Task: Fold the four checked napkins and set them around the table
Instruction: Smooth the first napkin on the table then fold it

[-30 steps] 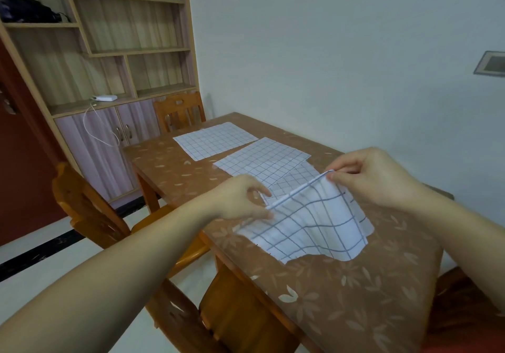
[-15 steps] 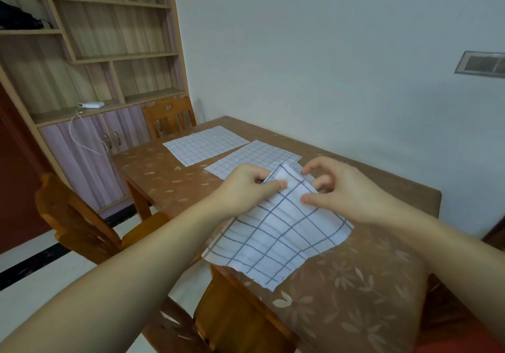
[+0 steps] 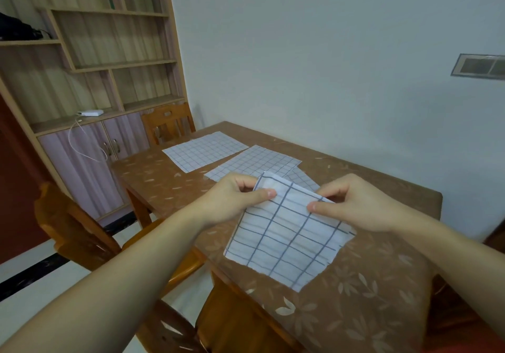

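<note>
White cloth crossed with dark grid lines, the folded napkin (image 3: pixel 287 232) lay at the near edge of the brown flower-patterned counter (image 3: pixel 369 298), its lower corner hanging a little past the rim. The left hand (image 3: pixel 235 202) had its grip closed on the cloth's far left corner, thumb on top. The right hand (image 3: pixel 355 205) pinched the upper right edge (thumb pressed flat on the fabric, fingers curled behind). Farther along the counter, a flat napkin (image 3: pixel 254 162) lay unfolded, overlapping a third napkin (image 3: pixel 302 179) that peeked out just behind the hands. A fourth napkin (image 3: pixel 203 149) lay spread near the far end, just beside a wooden chair (image 3: pixel 166 123). Another chair (image 3: pixel 79 229) stood at the left side.
</note>
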The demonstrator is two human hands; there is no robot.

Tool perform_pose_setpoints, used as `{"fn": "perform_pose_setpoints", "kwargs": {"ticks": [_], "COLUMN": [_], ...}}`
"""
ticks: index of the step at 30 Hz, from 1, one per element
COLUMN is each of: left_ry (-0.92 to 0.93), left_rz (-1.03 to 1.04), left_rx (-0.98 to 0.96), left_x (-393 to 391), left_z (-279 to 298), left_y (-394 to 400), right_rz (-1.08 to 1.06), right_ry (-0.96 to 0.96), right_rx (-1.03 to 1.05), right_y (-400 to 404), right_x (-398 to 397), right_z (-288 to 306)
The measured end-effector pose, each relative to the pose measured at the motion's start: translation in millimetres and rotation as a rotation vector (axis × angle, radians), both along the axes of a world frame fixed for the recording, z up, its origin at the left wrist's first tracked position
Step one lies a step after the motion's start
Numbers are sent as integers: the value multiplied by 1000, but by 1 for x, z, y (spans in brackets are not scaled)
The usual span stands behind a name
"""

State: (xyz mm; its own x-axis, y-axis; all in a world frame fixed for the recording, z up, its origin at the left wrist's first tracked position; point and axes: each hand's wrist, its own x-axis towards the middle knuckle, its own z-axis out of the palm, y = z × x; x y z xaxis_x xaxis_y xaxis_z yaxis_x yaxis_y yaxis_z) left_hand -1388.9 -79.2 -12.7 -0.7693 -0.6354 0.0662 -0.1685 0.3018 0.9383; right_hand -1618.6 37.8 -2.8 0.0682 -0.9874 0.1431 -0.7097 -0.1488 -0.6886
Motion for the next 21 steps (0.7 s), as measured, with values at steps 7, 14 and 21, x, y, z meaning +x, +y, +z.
{"fn": "perform_pose_setpoints", "kwargs": {"ticks": [7, 14, 21], "left_ry": [-46, -369, -493], "left_rz": [29, -34, -37], "left_rx": [-631, -1007, -937], "left_x": [-1, -2, -9], "left_z": [34, 47, 54], "left_y": [11, 4, -2], "right_rz": [-5, -17, -6], "right_ry": [132, 265, 408], "right_rx": [-98, -145, -122], "right_y": [-2, -1, 0], "right_x": [2, 3, 2], "right_z": [14, 25, 24]}}
